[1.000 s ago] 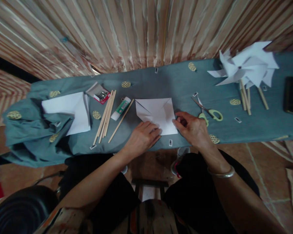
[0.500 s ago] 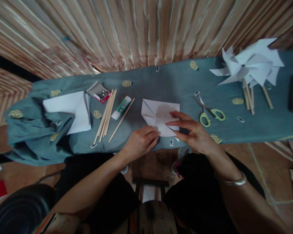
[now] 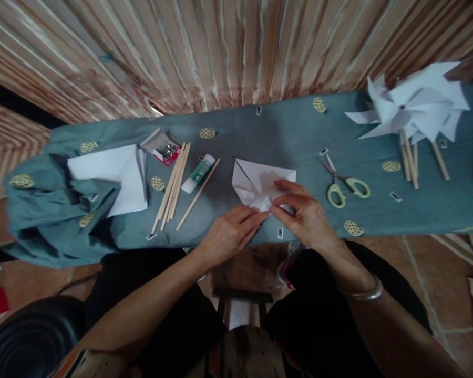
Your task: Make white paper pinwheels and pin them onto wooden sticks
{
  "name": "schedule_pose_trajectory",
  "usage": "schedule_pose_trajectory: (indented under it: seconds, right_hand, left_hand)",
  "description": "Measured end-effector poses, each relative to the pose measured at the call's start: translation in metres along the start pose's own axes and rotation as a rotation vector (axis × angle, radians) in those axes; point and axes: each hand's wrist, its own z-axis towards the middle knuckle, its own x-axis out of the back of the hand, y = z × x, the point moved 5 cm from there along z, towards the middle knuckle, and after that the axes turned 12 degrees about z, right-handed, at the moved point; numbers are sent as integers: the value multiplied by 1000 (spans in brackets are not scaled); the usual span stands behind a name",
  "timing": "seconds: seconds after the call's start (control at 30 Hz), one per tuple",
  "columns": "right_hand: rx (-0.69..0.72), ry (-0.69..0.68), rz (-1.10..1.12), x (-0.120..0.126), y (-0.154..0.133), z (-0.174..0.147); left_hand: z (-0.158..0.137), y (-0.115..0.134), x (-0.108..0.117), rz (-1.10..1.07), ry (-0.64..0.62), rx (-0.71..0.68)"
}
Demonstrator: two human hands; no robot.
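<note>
A white paper square (image 3: 260, 176) with slits cut in from its corners lies on the cloth in front of me. My left hand (image 3: 233, 227) has its fingers closed on the paper's near edge. From the other side my right hand (image 3: 299, 210) pinches a flap of the same paper, thumb and index finger close to the left fingertips. The near part of the paper is hidden behind my fingers. Scissors (image 3: 341, 184) with light green handles lie part open to the right of my right hand. Left of the paper are a glue stick (image 3: 199, 173) and a single wooden stick (image 3: 198, 194).
More wooden sticks (image 3: 172, 186) lie beside an open box of small metal pins (image 3: 166, 152). A stack of white paper (image 3: 120, 178) rests at the left, partly under bunched cloth (image 3: 59, 215). Paper pinwheels (image 3: 413, 102) on sticks lie at the right. A corrugated wall (image 3: 236, 52) stands behind.
My right hand has moved to the near edge and now pinches the paper flap, beside my left fingertips. The near edge is now folded inward. The view has shifted slightly.
</note>
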Motion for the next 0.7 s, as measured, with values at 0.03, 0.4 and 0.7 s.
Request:
schedule_pose_trajectory:
  seconds: [0.03, 0.4, 0.7]
  right_hand:
    - [3, 8, -17, -1, -1, 0]
    - [-15, 71, -103, -3, -5, -2]
    - [-38, 74, -95, -4, -5, -3]
  left_hand:
    - [0, 1, 0, 6, 10, -15]
    - [2, -4, -3, -106, -7, 90]
    - [3, -5, -3, -135, -14, 109]
